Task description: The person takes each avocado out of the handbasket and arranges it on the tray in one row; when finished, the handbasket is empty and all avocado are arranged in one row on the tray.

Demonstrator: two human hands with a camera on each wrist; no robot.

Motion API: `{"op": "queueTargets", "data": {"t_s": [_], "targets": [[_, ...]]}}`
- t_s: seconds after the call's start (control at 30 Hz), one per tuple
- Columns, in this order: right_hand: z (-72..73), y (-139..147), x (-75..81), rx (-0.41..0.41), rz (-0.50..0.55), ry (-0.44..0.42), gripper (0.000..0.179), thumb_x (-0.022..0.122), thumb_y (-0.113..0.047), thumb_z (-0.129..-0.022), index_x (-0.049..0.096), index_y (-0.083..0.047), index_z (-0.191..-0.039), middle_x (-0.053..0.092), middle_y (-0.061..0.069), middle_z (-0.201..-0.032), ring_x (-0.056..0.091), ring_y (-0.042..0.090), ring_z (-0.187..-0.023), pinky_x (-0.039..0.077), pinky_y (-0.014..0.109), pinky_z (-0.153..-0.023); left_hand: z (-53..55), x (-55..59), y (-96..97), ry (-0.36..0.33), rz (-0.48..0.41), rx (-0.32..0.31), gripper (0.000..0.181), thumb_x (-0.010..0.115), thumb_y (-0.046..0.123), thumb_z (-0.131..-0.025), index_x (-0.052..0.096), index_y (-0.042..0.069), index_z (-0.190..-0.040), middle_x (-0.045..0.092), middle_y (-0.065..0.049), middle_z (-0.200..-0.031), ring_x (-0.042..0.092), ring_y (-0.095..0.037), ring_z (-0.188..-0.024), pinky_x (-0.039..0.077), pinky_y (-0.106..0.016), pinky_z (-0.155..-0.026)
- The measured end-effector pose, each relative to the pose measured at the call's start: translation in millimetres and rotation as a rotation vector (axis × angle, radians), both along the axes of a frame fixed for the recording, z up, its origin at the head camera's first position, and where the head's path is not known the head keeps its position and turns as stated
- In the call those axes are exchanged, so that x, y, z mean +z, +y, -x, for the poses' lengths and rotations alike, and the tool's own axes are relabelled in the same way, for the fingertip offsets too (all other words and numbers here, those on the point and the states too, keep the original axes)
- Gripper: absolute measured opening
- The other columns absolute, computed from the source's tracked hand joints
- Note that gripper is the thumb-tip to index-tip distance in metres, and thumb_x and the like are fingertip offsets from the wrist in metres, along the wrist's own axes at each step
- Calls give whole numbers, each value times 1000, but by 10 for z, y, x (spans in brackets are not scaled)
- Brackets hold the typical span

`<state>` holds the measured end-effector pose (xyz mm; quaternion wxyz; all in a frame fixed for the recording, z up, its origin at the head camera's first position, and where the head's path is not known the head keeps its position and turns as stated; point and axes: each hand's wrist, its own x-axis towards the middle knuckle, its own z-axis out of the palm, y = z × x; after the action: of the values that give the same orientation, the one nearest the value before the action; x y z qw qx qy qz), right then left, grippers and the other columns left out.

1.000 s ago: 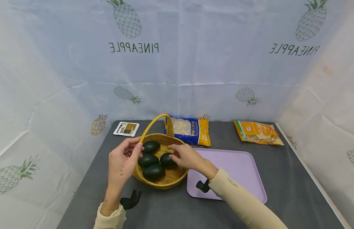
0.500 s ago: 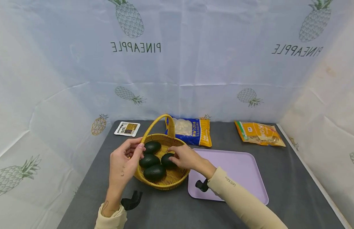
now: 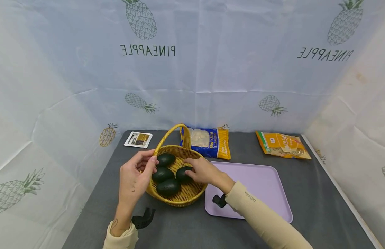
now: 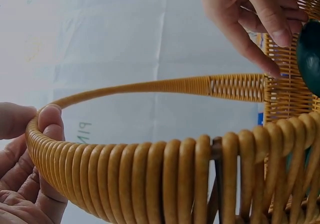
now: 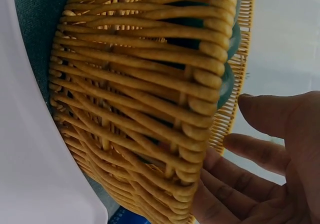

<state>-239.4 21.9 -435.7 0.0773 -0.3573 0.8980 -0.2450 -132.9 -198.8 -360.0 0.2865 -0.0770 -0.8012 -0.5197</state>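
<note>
Two hands are at work on one yellow basket [image 3: 184, 203]. The left hand [image 3: 133, 176] has its thumb and fingers bent around the tall, curved handle [image 4: 115, 179] and pinches it. The right hand [image 3: 203, 171] is loose and a bit bent, reaching over the side of the basket. The right wrist view shows a gap between its thumb and the next finger. One dark green avocado [image 3: 181, 176] lies just under its thumb and fingers. I cannot tell if they touch it.

Three more avocados [image 3: 168, 187] lie in the basket, between the two hands, close together. Below each hand there is a black wrist piece [image 3: 143, 218] and a cream sleeve [image 3: 260, 211]. The right arm goes over a flat purple tray [image 3: 257, 188], which lies to the right of the basket. Past the right hand, behind the basket, is a blue and yellow bag [image 3: 208, 152]. An orange bag [image 3: 282, 145] is well off to the right of that hand, behind the tray. A small white pack [image 3: 138, 139] lies just past the left hand. All this is on a dark gray table [image 3: 176, 228]. Farthest from the hands hangs a pale cloth [image 3: 211, 69] with pineapple drawings.
</note>
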Motion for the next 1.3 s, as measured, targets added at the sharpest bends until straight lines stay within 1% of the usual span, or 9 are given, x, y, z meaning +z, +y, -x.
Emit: {"op": "queueTargets", "data": {"t_s": [0.07, 0.1, 0.17, 0.27, 0.33, 0.43, 0.7, 0.93, 1.3], "targets": [[11, -8, -1, -3, 7, -2, 47, 67, -23, -99, 57, -4, -141, 59, -2, -67, 53, 9, -57, 50, 27, -62, -1, -1, -2, -1, 3, 1, 18, 70, 4, -94, 75, 4, -111, 72, -7, -81, 62, -7, -60, 51, -16, -55], [14, -11, -1, -5, 13, 1, 48, 67, -22, -99, 56, -3, -141, 65, 2, -75, 59, 12, -63, 54, 29, -67, 0, -2, -2, -2, 4, 0, 18, 70, 4, -94, 75, 4, -112, 72, -6, -81, 62, -7, -60, 51, -17, -55], [26, -18, -8, -1, 22, 9, 49, 67, -21, -99, 55, -1, -142, 73, 11, -99, 69, 21, -84, 58, 37, -81, 0, -3, -2, -4, 4, -1, 18, 70, 5, -95, 75, 4, -112, 72, -6, -81, 62, -7, -60, 51, -17, -55], [40, -26, -23, 7, 36, 16, 49, 66, -20, -99, 53, -2, -143, 66, 20, -129, 66, 32, -115, 55, 46, -98, 2, -3, -2, -4, 2, -5, 18, 70, 5, -95, 75, 5, -112, 72, -6, -81, 62, -7, -60, 51, -17, -55], [47, -29, -28, 12, 41, 14, 50, 65, -20, -100, 52, -3, -145, 63, 20, -136, 62, 34, -123, 52, 49, -103, 4, -4, -2, -3, -1, -6, 18, 70, 5, -95, 75, 5, -111, 72, -6, -81, 62, -7, -60, 52, -17, -55], [59, -29, -32, 7, 51, 12, 49, 65, -19, -100, 52, -4, -145, 61, 20, -137, 60, 35, -126, 51, 50, -104, 7, -4, -3, -2, -4, -9, 18, 70, 4, -95, 75, 5, -111, 72, -6, -81, 62, -8, -60, 52, -17, -55], [60, -45, -25, -62, 41, -18, 49, 65, -21, -99, 54, -2, -143, 62, 22, -136, 61, 36, -125, 51, 51, -104, 11, -5, -9, 2, 2, -5, 17, 70, 4, -94, 75, 4, -111, 72, -6, -81, 62, -8, -60, 52, -17, -55], [51, -66, -46, -57, -5, -61, 53, 70, -23, -97, 54, 2, -141, 65, 22, -132, 64, 36, -120, 52, 50, -102, 9, -11, -4, 4, 4, -12, 17, 70, 4, -94, 75, 4, -111, 72, -6, -81, 62, -9, -60, 52, -18, -55], [72, -111, -86, -85, -57, -141, 55, 74, -30, -93, 58, -5, -140, 67, 14, -128, 65, 25, -110, 56, 41, -93, 7, -9, -12, 3, 2, -5, 17, 71, 4, -94, 75, 4, -111, 72, -6, -81, 62, -9, -59, 52, -17, -55]]}}
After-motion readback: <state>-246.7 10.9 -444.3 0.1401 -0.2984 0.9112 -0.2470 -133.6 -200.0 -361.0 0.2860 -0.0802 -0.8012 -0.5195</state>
